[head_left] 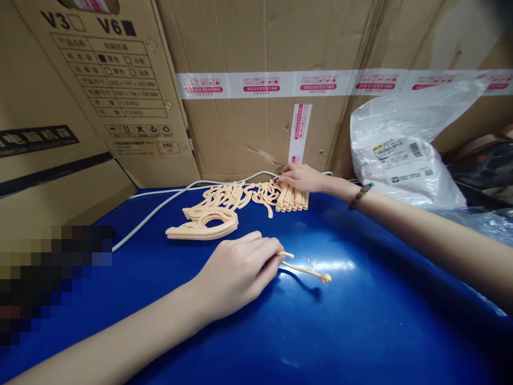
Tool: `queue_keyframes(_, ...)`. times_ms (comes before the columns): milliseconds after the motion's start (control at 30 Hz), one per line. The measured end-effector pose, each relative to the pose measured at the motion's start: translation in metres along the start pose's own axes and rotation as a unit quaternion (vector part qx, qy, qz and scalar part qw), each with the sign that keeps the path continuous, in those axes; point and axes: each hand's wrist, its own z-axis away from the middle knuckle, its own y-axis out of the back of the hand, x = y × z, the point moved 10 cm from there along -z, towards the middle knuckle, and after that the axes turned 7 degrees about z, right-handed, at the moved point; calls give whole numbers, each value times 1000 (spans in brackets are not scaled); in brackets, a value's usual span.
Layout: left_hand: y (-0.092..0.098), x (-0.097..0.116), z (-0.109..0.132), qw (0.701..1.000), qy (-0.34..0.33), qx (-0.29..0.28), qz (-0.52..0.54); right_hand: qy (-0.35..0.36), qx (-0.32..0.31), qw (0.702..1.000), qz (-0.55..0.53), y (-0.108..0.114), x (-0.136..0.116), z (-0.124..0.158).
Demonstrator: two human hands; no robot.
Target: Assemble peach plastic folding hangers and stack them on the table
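Pinched in my left hand (248, 264) is a thin beige plastic hanger part (306, 270), its knobbed end pointing right above the table. The rest of that part is hidden by my fingers. At the back, my right hand (298, 176) rests on a row of beige tube-like pieces (292, 200), with its fingers curled down at their far left end. What those fingertips grip cannot be made out. Left of them lies a loose heap of curved beige hook-shaped pieces (228, 195). Closer to my left hand sits a neat stack of beige hanger pieces (202, 232).
A white cable (160, 206) runs behind the pieces across the blue table (248, 342). Large cardboard boxes (240, 128) wall off the back and left. At the right stands a white plastic bag (404, 160) with a label, beside clear wrapping (481, 227).
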Motion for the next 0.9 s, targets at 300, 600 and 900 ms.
queue_keyframes(300, 0, 1, 0, 1000, -9, 2, -3, -4, -10, 999, 31, 1, 1, 5)
queue_keyframes(600, 0, 1, 0, 1000, -8, 0, 1, -133, -11, 990, 36, 21, 24, 18)
queue_keyframes(900, 1, 2, 0, 1000, -11, 4, 2, -290, -87, 953, -5, -7, 66, 45)
